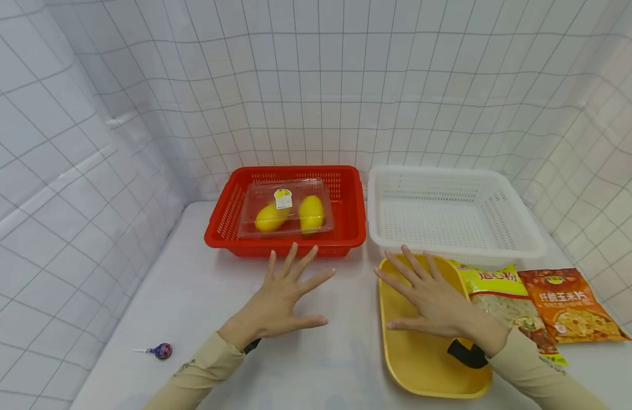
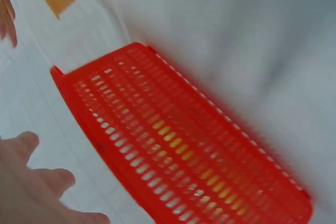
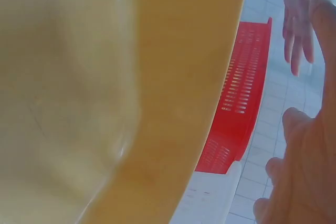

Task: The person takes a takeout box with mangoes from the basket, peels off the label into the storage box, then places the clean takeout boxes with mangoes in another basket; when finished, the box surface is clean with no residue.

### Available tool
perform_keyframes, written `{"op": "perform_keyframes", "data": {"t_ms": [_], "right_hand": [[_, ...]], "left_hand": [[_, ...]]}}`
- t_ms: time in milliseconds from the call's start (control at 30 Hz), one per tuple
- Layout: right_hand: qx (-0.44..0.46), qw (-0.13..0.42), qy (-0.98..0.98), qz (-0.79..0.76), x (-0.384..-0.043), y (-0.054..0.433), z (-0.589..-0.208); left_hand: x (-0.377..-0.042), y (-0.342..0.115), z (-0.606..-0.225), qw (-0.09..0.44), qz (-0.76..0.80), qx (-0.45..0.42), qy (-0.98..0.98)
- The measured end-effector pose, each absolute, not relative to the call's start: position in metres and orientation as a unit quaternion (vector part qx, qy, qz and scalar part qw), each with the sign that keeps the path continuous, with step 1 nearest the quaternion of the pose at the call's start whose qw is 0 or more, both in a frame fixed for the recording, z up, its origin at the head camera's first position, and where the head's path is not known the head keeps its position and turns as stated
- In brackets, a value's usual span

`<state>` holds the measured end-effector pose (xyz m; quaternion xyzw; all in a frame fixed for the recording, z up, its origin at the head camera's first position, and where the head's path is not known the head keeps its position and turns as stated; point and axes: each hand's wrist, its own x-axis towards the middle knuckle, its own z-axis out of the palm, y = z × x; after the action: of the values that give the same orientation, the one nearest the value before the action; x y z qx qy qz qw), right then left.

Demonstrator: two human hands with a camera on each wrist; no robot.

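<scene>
Both hands spread flat, holding nothing: the left hand (image 1: 282, 296) hovers over the bare surface (image 1: 203, 296), the right hand (image 1: 429, 296) over the yellow tray (image 1: 423, 364) beside the packets. The tray looks light, stiff and slick-walled, best gripped by its rim.

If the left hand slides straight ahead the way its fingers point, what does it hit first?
Most likely the front wall of the red basket: the left hand is spread flat just short of it, fingers aimed at that rim. Bare table lies between; the exact gap is hard to judge.
</scene>
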<state>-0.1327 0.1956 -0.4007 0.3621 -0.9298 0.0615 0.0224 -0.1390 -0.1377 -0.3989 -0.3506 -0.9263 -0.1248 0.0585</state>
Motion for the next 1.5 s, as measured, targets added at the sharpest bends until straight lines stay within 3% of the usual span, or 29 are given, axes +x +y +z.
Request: {"op": "perform_keyframes", "data": {"t_ms": [333,467,633,1033,1233,1500], "right_hand": [[0.384,0.07,-0.916,0.094,-0.137,0.197,-0.396],[0.385,0.083,-0.913,0.107,-0.14,0.196,-0.395],[0.394,0.123,-0.903,0.118,-0.15,0.194,-0.393],[0.419,0.184,-0.873,0.168,-0.183,0.173,-0.384],[0.408,0.155,-0.872,0.224,-0.213,0.144,-0.372],[0.333,0.08,-0.898,0.276,-0.268,0.094,-0.362]], "left_hand": [[-0.203,-0.203,-0.391,0.229,-0.338,-0.171,-0.896],[-0.228,-0.235,-0.392,0.255,-0.407,-0.077,-0.874],[-0.252,-0.264,-0.395,0.192,-0.409,-0.004,-0.892],[-0.27,-0.281,-0.396,0.043,-0.499,0.018,-0.866],[-0.271,-0.281,-0.399,0.017,-0.536,0.034,-0.843],[-0.271,-0.28,-0.401,0.023,-0.548,0.049,-0.835]]}}
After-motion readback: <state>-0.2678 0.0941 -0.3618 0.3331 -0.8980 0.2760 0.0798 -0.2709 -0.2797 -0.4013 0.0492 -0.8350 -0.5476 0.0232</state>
